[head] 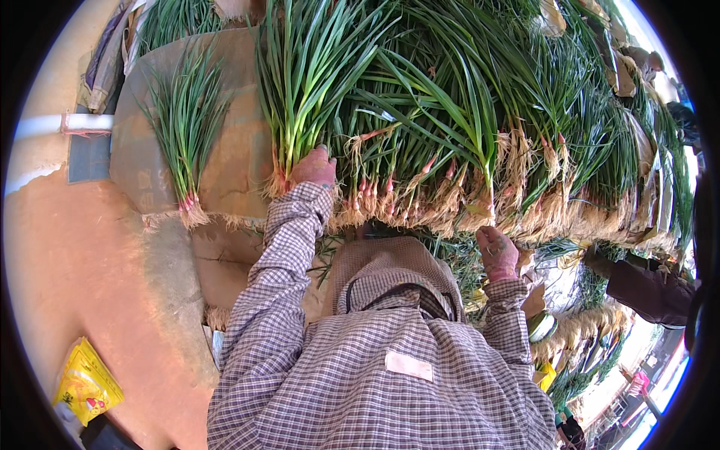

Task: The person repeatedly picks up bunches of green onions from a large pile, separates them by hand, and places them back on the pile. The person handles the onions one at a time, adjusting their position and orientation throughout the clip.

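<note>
My left hand (315,167) is closed around the lower stems of a thick bunch of scallions (298,95). The bunch's leaves point away from me, and its pale roots hang beside my wrist. Further right, my right hand (497,253) pinches the root end of a single scallion stalk (488,180), its long leaves fanning out over the pile. Between the hands lies a dense row of loose scallions (388,191) with pinkish bulbs and stringy roots towards me. A smaller scallion bunch (188,135) rests by itself at the left on a worn brown sheet (236,124).
More scallions (596,163) are heaped to the right. Behind my right arm, a dark-clothed person's sleeve (647,289) shows near further root bundles (585,332). A yellow printed packet (87,382) lies on the brown floor (112,270) at lower left.
</note>
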Tool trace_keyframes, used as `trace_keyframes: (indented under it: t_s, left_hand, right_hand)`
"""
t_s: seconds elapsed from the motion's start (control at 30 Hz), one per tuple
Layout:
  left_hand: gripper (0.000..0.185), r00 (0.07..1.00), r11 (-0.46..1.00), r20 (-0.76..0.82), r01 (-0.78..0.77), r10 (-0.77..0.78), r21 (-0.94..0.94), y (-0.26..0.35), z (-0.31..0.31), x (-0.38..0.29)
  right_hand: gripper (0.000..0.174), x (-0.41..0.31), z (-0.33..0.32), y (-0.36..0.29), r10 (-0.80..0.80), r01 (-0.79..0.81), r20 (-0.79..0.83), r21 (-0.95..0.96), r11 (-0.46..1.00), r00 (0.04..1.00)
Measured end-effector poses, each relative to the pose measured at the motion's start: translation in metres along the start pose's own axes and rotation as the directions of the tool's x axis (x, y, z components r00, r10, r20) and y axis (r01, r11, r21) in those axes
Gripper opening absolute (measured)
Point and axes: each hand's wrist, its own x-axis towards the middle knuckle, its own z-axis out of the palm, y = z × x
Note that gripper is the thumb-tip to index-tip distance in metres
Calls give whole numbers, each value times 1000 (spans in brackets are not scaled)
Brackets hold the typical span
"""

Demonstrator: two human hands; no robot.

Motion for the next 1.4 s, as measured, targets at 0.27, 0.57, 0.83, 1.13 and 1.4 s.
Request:
trace_keyframes:
  t_s: [0.27, 0.57, 0.83, 1.13, 1.4]
  left_hand:
    - [29, 972, 984, 157, 177, -176, 7, 10, -12, 27]
    - [29, 984, 519, -149, -74, -103, -851, 36, 16, -75]
    - [26, 736, 440, 383, 128, 559, -889, 165, 20, -172]
    - [35, 785, 141, 239, 193, 572, -971, 228, 5, -142]
    - [24, 800, 186, 311, 250, 514, -950, 248, 22, -133]
  right_hand:
    - [24, 9, -5, -18, -168, 169, 104, 2, 986, 980]
    - [39, 51, -4, 20, -14, 15, -171, 4, 1000, 985]
    - [36, 63, -39, 19, -13, -252, 263, 938, 240, 965]
    - [17, 4, -73, -20, -483, 585, -411, 169, 793, 773]
    - [28, 6, -26, -16, -309, -370, 308, 915, -164, 900]
